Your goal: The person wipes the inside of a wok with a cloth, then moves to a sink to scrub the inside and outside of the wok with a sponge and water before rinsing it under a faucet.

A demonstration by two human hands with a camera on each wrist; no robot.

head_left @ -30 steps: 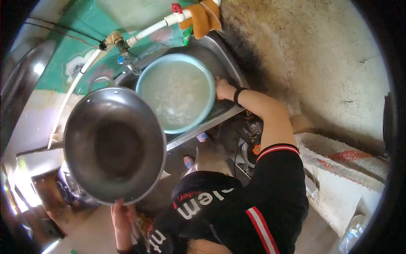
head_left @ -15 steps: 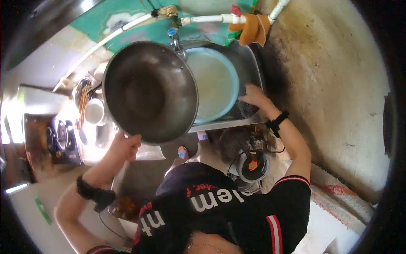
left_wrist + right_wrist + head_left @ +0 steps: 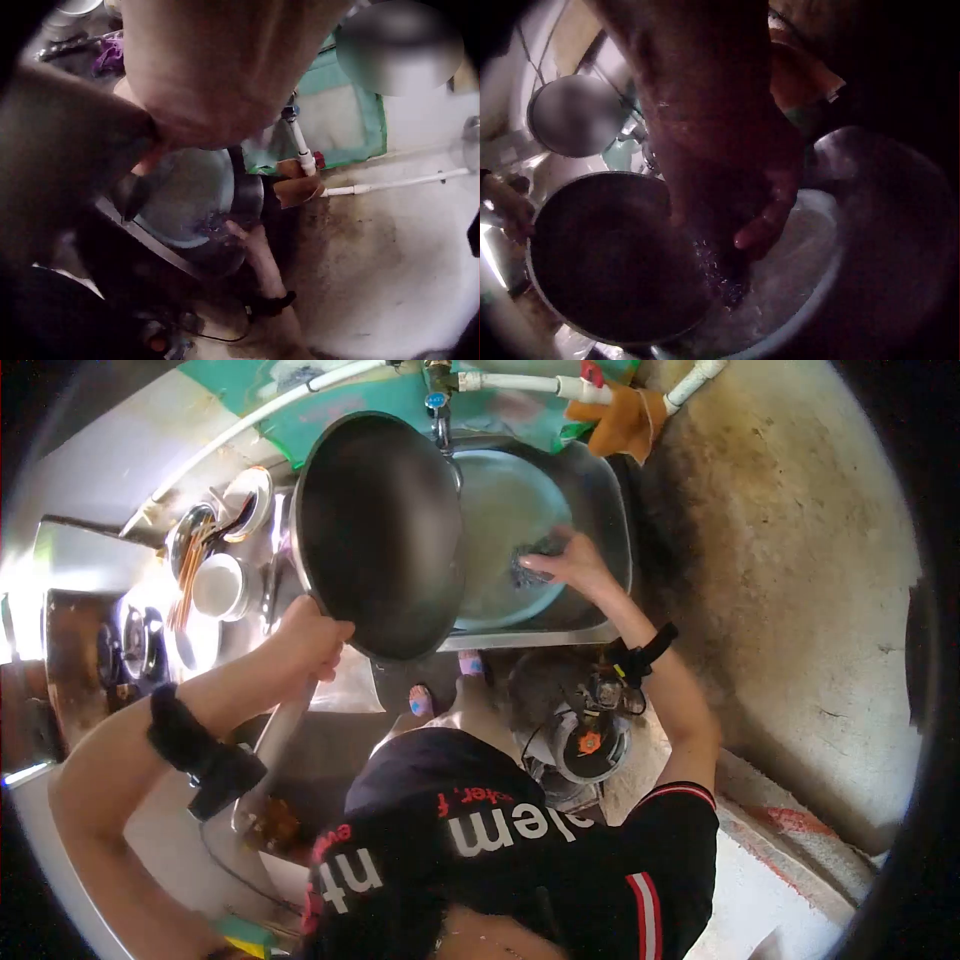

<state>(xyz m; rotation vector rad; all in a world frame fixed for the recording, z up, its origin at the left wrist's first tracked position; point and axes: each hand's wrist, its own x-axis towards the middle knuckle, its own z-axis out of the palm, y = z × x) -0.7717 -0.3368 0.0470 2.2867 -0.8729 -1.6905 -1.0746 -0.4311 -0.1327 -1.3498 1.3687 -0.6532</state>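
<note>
A large dark wok (image 3: 375, 540), tilted, hangs beside and partly over the left side of a light-blue basin (image 3: 560, 495). Cloudy water fills the basin, which stands in a metal sink (image 3: 615, 550). My left hand (image 3: 315, 640) grips the wok at its near-left rim. Over the basin, my right hand (image 3: 582, 565) holds a dark steel wool scrubber (image 3: 535, 563) between thumb and fingers. From the right wrist, the scrubber (image 3: 724, 281) shows wet and stringy below the fingers, close to the wok's edge. The palm side of my left hand is hidden.
A tap (image 3: 438, 415) rises behind the basin, with an orange cloth (image 3: 625, 425) draped on the white pipe. Left of the wok are a white bowl (image 3: 220, 588) and chopsticks (image 3: 188, 585). A stained wall (image 3: 780, 560) bounds the right side.
My left hand has brought the wok up and rightward to the basin and tilted it. From the sink's right side, my right hand has come over the basin, now holding the scrubber.
</note>
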